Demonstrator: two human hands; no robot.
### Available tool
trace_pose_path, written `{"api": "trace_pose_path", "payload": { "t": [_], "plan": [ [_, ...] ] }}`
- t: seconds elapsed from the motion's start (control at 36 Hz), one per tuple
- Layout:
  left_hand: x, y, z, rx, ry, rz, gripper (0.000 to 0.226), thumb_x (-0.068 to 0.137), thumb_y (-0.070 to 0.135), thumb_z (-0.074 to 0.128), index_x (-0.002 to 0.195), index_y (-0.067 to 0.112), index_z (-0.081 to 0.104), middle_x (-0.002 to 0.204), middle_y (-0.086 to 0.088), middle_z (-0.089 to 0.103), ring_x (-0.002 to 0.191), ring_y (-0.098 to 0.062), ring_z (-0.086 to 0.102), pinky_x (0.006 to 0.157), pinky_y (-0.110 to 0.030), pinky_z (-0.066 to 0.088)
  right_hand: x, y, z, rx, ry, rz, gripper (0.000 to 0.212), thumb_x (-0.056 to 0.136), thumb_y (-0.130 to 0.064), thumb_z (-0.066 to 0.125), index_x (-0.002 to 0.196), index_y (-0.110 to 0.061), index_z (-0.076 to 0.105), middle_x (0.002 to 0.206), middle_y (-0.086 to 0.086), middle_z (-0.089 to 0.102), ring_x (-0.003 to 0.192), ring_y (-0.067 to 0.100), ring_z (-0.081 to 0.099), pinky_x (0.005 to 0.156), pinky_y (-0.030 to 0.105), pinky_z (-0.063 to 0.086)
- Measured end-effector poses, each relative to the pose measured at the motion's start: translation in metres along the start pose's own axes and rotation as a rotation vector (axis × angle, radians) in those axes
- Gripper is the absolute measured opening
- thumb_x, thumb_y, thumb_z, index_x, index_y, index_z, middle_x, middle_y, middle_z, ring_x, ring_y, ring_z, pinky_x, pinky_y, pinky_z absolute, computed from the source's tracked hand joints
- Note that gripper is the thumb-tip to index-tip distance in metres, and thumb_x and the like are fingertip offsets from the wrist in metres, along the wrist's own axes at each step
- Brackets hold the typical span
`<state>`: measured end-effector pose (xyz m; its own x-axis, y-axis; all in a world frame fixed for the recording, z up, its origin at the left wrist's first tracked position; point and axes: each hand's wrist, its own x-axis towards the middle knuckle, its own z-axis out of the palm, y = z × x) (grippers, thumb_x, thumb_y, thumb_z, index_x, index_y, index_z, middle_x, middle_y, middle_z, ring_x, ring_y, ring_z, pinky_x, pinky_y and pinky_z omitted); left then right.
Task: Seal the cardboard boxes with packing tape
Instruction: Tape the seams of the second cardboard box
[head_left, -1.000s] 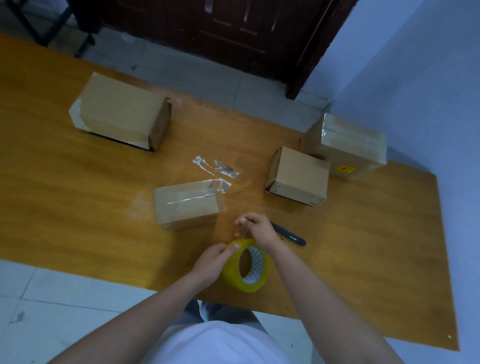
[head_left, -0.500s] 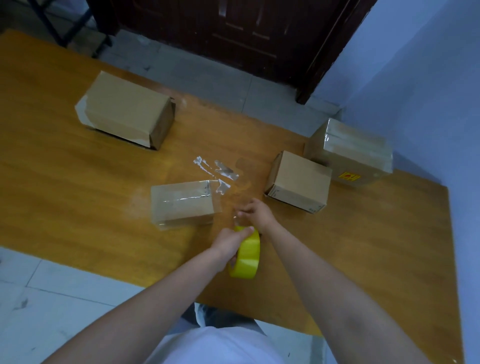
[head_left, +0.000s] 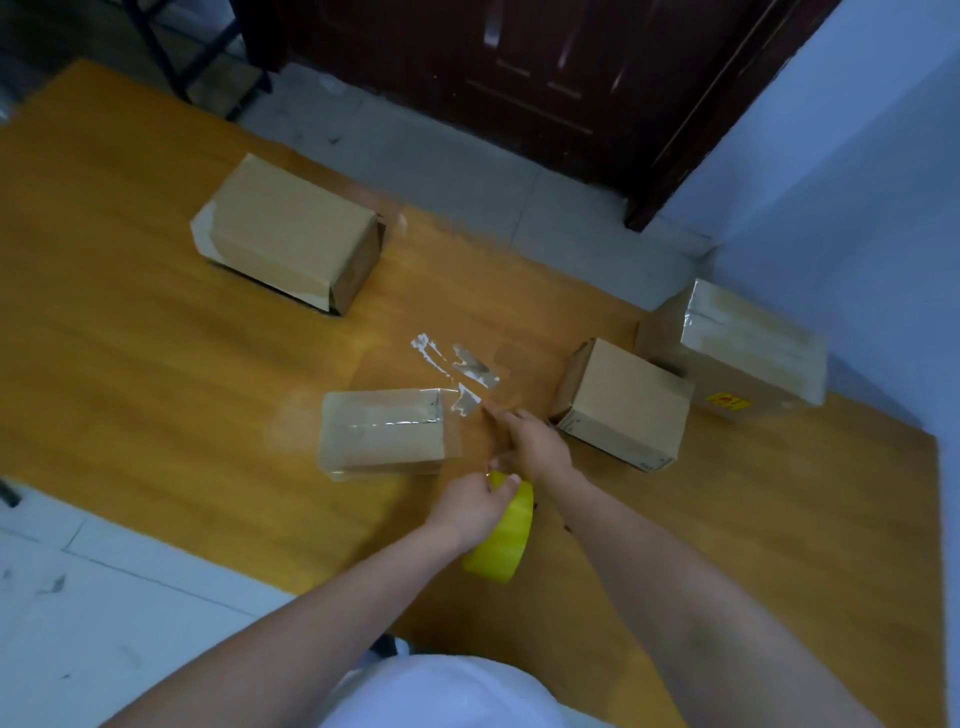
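Observation:
My left hand (head_left: 470, 501) grips a yellow roll of packing tape (head_left: 503, 538), held on edge above the wooden table (head_left: 156, 374). My right hand (head_left: 530, 441) is just beyond the roll, fingers stretched toward the far left, apparently pinching the clear tape end, which is barely visible. A small cardboard box (head_left: 382, 431) with shiny tape over its top lies just left of my hands. A second small box (head_left: 623, 402) stands to the right.
A larger box (head_left: 291, 234) sits at the far left and a taped box with a yellow label (head_left: 743, 348) at the far right by the wall. Scraps of clear tape (head_left: 462, 374) stick to the table between the boxes.
The roll turned from face-on to edge-on in my left hand. My right hand moved away from the roll toward the tape scraps. The dark pen-like object seen a second ago is hidden.

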<state>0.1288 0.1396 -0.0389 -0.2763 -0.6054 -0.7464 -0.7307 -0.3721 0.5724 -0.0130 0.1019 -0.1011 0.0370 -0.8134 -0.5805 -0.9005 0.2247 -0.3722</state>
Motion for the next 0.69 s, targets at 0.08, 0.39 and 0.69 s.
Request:
{"api": "trace_pose_path", "payload": {
  "t": [0.08, 0.39, 0.69],
  "plan": [
    [-0.001, 0.000, -0.003, 0.076, -0.021, 0.021, 0.046, 0.099, 0.049, 0.038, 0.072, 0.013, 0.048, 0.079, -0.008, 0.055, 0.088, -0.033, 0.058, 0.063, -0.032, 0.033, 0.001, -0.002, 0.001, 0.000, 0.019, 0.021, 0.079, 0.079, -0.022, 0.071, 0.146, -0.037, 0.031, 0.123, 0.004, 0.051, 0.111, 0.024, 0.052, 0.084, 0.031, 0.043],
    [-0.021, 0.017, -0.038, 0.654, 0.039, 0.268, 0.047, 0.099, 0.047, 0.037, 0.096, 0.005, 0.060, 0.101, -0.015, 0.062, 0.098, -0.034, 0.060, 0.067, -0.034, 0.038, -0.019, -0.031, -0.024, 0.044, 0.210, -0.007, 0.029, 0.090, -0.011, 0.048, 0.109, -0.013, 0.069, 0.113, 0.009, 0.066, 0.106, 0.027, 0.059, 0.084, 0.035, 0.048],
    [0.028, -0.020, -0.125, 0.664, 0.552, 0.366, 0.041, 0.096, 0.034, 0.046, 0.125, 0.006, 0.050, 0.121, -0.014, 0.054, 0.116, -0.031, 0.043, 0.093, -0.041, 0.037, -0.031, -0.099, -0.034, 0.041, 0.200, -0.064, 0.020, 0.088, -0.011, 0.044, 0.091, -0.011, 0.064, 0.098, 0.011, 0.062, 0.092, 0.032, 0.058, 0.064, 0.032, 0.042]
  ]
}}
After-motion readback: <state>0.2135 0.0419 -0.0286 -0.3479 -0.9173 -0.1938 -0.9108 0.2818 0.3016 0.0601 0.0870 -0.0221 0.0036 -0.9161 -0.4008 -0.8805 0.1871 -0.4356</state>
